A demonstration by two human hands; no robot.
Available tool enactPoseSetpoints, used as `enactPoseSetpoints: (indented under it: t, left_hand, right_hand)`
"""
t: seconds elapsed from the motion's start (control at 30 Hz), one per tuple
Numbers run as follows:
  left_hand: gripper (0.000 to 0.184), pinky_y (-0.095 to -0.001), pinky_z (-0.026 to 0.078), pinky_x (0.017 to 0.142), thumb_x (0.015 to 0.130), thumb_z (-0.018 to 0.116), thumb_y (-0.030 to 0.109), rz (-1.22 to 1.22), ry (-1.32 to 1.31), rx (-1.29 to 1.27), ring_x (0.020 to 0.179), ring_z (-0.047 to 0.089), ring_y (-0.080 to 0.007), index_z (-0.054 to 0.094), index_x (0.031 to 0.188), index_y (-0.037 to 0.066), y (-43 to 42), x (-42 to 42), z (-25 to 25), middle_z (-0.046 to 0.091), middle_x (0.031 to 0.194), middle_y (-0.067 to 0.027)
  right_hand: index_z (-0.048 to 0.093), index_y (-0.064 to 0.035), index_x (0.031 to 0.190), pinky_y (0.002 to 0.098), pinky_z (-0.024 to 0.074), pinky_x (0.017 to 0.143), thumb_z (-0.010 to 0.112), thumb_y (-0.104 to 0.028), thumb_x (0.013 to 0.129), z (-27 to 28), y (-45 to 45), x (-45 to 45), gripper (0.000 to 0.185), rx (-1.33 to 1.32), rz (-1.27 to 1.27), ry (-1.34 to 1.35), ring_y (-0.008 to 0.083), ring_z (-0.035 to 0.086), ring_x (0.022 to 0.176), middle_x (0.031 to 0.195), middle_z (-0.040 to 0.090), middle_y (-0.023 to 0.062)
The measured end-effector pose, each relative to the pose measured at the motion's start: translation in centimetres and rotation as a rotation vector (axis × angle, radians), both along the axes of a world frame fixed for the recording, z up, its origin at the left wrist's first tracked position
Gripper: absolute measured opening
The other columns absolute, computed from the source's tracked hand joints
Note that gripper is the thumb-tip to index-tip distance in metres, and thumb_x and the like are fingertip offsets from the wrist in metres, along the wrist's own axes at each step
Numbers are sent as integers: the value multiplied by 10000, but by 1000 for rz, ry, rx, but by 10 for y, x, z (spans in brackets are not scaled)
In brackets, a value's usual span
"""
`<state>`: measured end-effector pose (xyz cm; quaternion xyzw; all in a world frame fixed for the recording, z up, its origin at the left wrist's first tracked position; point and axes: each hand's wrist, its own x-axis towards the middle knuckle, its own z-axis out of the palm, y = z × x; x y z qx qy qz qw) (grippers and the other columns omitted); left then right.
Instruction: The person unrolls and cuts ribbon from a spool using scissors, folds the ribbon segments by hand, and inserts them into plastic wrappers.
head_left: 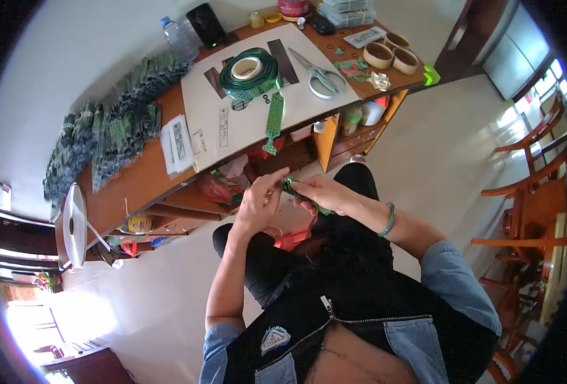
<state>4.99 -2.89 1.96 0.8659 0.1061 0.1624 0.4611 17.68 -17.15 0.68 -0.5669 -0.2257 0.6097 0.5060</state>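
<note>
room: pale floor (424,160), wooden chairs (536,217) at right, window glare (33,326) at left.
right hand (325,193): closed, pinching a green strip (288,185) above the lap (366,237).
left hand (259,198): half curled, index finger at the strip; whether it grips is hard to tell.
desk (126,192): brown wood, under a white board (245,131).
on the board: green ribbon roll (248,86), loose end hanging over the front; scissors (313,73) beside it.
desk's far left: wrapped green bundles (107,121) against the wall (85,57).
desk's right: cream rolls (378,64) near the corner, beside coloured scraps (354,67).
</note>
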Motion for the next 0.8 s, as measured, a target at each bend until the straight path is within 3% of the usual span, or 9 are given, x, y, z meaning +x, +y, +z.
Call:
enactPoseSetpoints:
  t: [0.03,0.17,0.3,0.43,0.6,0.67,0.73,0.8]
  left_hand:
    - [274,-243,458,715,814,529,10,8,17,-158,817,557,-90,587,1081,13,-2,2,7,630,901,-77]
    - [281,-236,464,691,793,584,39,-12,184,-215,759,569,-88,605,1073,18,-7,6,32,647,830,-63]
    - [248,-224,464,670,774,624,56,110,277,-124,720,568,-77,639,1020,26,-14,10,31,653,803,-52]
    - [200,-216,463,661,769,634,60,72,145,-275,705,558,-65,658,964,24,-3,5,9,654,787,-43]
    - [242,-217,465,659,760,649,69,115,75,-120,722,564,-71,643,997,22,3,2,22,655,801,-58]
    - [235,-222,462,642,763,650,77,262,46,-96,733,575,-99,630,987,7,34,8,27,654,816,-65]
    - [257,-255,456,622,753,673,162,511,24,80,708,583,-140,621,942,-4,84,14,29,648,805,-69]
    - [297,-332,461,580,726,680,232,618,4,773,629,597,-226,601,899,4,130,22,19,630,716,-102]
  right_hand:
    - [559,-3,833,242,409,487,437,-295,933,-2,-1,0,332,-7,-4,-45,91,465,494,619,529,16]
    - [554,0,819,233,401,470,419,-275,939,-2,-3,-3,329,-12,-17,-195,84,463,476,582,507,3]
    - [556,-1,850,227,399,462,408,-247,940,0,-7,-10,301,76,-34,-323,83,474,483,581,503,-2]
    - [531,-13,879,238,401,477,384,-241,946,-15,-6,-7,279,236,36,-281,95,486,499,607,510,11]
    - [520,-16,899,234,389,473,364,-208,947,-27,4,-10,252,256,104,-236,88,485,519,631,506,7]
    - [518,-13,898,232,385,471,360,-201,947,-28,5,-11,251,265,93,-259,85,481,525,636,504,6]
    - [517,-9,890,226,375,467,362,-196,946,-29,2,-15,250,238,16,-171,75,460,528,637,491,-2]
    - [516,-6,886,223,369,465,363,-194,946,-30,-2,-18,250,224,-25,-124,70,450,530,637,485,-5]
